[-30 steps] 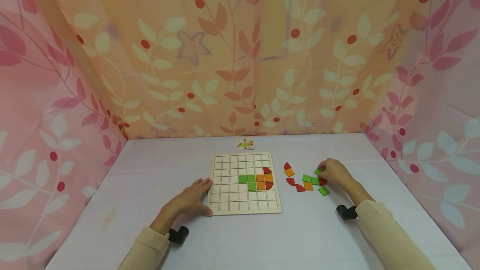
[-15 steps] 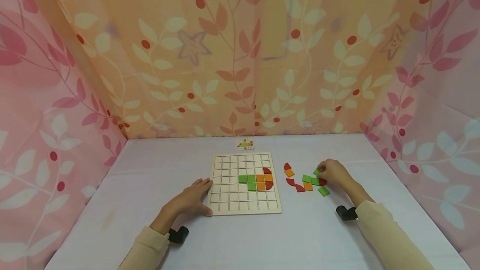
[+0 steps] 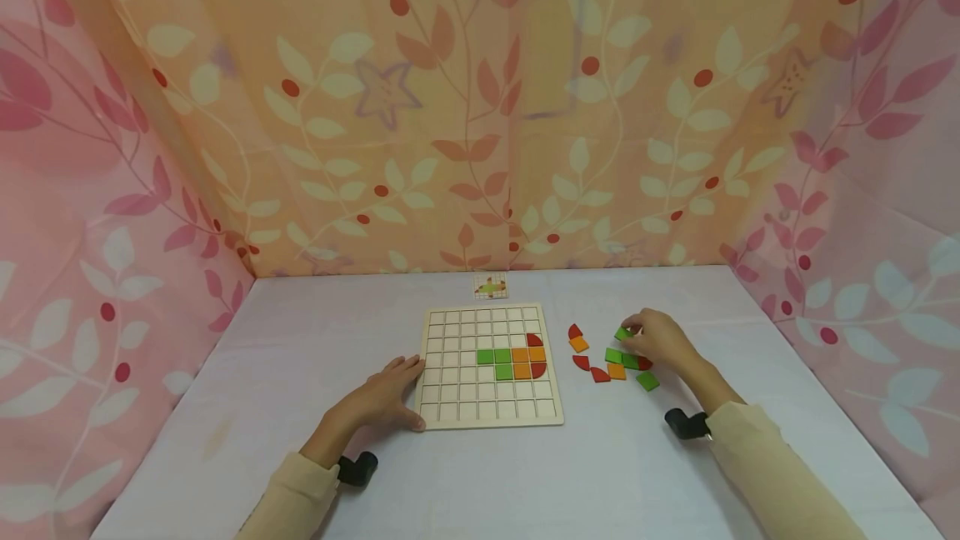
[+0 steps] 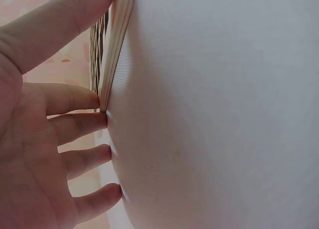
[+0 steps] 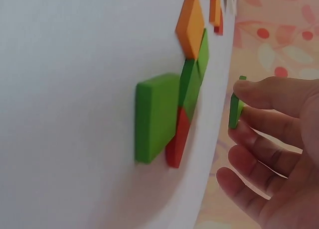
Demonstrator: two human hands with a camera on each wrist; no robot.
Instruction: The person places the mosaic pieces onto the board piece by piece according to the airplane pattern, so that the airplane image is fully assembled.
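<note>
My right hand [image 3: 663, 338] pinches a green square tile [image 5: 236, 108] between thumb and fingers, held just off the table in the right wrist view. Below and left of it lie loose tiles: green squares [image 3: 647, 381], orange squares [image 3: 617, 372] and red quarter-rounds [image 3: 600, 375]. My left hand [image 3: 384, 397] rests at the left edge of a wooden grid board [image 3: 457, 415], thumb and fingers touching its rim with fingers spread. On the board's right half sit green tiles [image 3: 503, 372], orange tiles [image 3: 521, 370] and red quarter-round tiles [image 3: 534, 340], fitted in the cells.
A small card [image 3: 491, 286] with a coloured grid pattern lies behind the board. A white cloth covers the table [image 3: 480, 490]. Patterned curtains [image 3: 480, 107] hang at the back and both sides.
My right hand has lifted and shifted slightly left and away from me, with the green square tile in its pinch. The left hand and board have stayed put.
</note>
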